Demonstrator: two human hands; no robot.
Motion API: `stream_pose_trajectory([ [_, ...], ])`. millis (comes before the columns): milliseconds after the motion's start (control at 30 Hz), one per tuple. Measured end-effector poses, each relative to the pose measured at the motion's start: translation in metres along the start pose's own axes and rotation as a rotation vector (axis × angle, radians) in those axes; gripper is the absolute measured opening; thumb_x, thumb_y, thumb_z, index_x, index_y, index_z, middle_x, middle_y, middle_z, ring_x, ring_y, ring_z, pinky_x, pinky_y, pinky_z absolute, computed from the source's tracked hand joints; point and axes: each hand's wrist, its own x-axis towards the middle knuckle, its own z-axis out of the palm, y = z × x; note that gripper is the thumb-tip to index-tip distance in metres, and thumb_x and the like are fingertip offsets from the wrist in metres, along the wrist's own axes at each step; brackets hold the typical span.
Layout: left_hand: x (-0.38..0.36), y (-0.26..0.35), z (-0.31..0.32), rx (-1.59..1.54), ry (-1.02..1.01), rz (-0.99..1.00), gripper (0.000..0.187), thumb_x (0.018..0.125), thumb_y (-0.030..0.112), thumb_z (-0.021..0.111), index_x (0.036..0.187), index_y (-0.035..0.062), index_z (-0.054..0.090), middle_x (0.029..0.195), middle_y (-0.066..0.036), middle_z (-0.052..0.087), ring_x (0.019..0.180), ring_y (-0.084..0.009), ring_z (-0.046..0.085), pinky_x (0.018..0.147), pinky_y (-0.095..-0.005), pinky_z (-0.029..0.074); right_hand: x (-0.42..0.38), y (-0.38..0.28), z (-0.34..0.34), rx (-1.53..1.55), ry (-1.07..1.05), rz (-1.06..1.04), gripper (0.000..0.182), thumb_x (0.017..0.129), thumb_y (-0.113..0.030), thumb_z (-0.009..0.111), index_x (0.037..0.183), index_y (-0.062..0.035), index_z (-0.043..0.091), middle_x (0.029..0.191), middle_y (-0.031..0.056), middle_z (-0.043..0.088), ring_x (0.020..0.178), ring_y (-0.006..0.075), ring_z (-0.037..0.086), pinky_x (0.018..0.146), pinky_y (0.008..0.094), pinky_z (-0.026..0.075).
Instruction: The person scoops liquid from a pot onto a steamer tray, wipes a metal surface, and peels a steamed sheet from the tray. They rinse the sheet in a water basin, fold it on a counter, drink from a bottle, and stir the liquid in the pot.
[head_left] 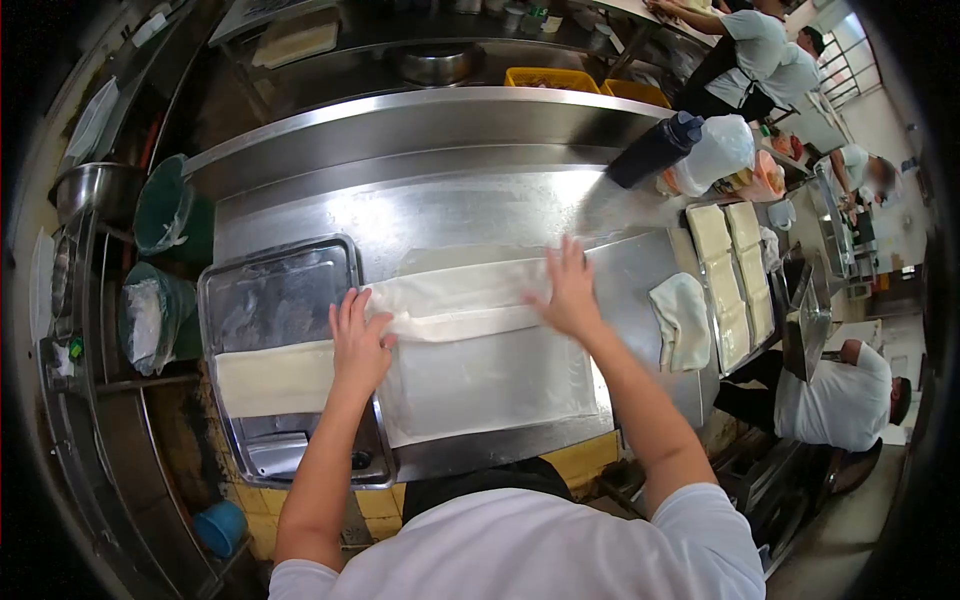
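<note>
A thin, pale dough sheet [480, 390] lies on the steel worktop, its far part folded over into a long white band [455, 290]. My left hand [360, 340] rests at the left end of this band, fingers spread and fingertips at the dough's edge. At the band's right end is my right hand [572, 295], fingers apart and slightly blurred. Left of my left hand, a flat strip of dough [275, 380] lies across a dark metal tray [280, 270], its right end close to my wrist.
A folded cloth [682, 320] lies to the right, beside a tray of pale dough blocks [727, 290]. A dark squeeze bottle [655, 150] stands at the back right. Green bins [160, 315] line the left side. Several people in white shirts are farther off at the right.
</note>
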Motion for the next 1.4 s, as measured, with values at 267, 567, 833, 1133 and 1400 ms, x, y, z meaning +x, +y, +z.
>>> stream_pose_trajectory([
  [267,0.009,0.018,-0.028,-0.270,0.223,-0.022,0.015,0.076,-0.007,0.064,0.087,0.0042,0.063,0.134,-0.015,0.059,0.135,-0.0415,0.045,0.112,-0.0510,0.037,-0.047,0.018,0.024,0.008,0.203,-0.006,0.042,0.084,-0.020,0.074,0.124,-0.0097,0.064,0.160,0.0221,0.032,0.150,0.0487,0.024,0.117,0.0710,0.018],
  [567,-0.105,0.061,-0.057,-0.109,-0.089,0.012,0.013,0.075,0.002,0.077,0.084,0.0041,0.068,0.147,-0.016,0.050,0.143,-0.0427,0.035,0.117,-0.0520,0.031,-0.156,0.031,-0.016,0.010,0.237,-0.101,0.008,0.081,-0.009,0.069,0.088,-0.0099,0.069,0.149,0.0155,0.051,0.148,0.0422,0.033,0.118,0.0702,0.018],
  [833,-0.213,0.113,-0.072,0.096,-0.595,-0.150,0.042,0.070,0.028,0.089,0.108,0.0132,0.078,0.157,-0.019,0.040,0.151,-0.0409,0.025,0.123,-0.0617,0.015,-0.359,-0.002,-0.013,0.145,0.010,0.020,0.034,0.080,-0.013,0.068,0.113,-0.0066,0.070,0.153,0.0256,0.043,0.147,0.0474,0.031,0.116,0.0715,0.021],
  [1133,-0.114,0.178,-0.040,-0.192,-0.359,0.381,0.037,0.078,0.019,0.084,0.111,0.0063,0.074,0.141,-0.019,0.057,0.134,-0.0395,0.048,0.112,-0.0463,0.041,-0.426,-0.033,-0.039,0.265,0.292,0.454,0.051,0.084,-0.012,0.068,0.133,-0.0011,0.060,0.154,0.0304,0.038,0.144,0.0487,0.034,0.117,0.0551,0.033],
  [1400,-0.108,0.285,-0.015,-0.489,-0.625,1.045,0.026,0.083,0.012,0.079,0.107,0.0049,0.072,0.126,-0.015,0.068,0.118,-0.0361,0.061,0.102,-0.0438,0.050,-0.501,-0.148,-0.041,0.370,0.489,1.079,0.052,0.088,-0.015,0.067,0.137,0.0004,0.057,0.153,0.0302,0.040,0.137,0.0453,0.045,0.114,0.0461,0.039],
])
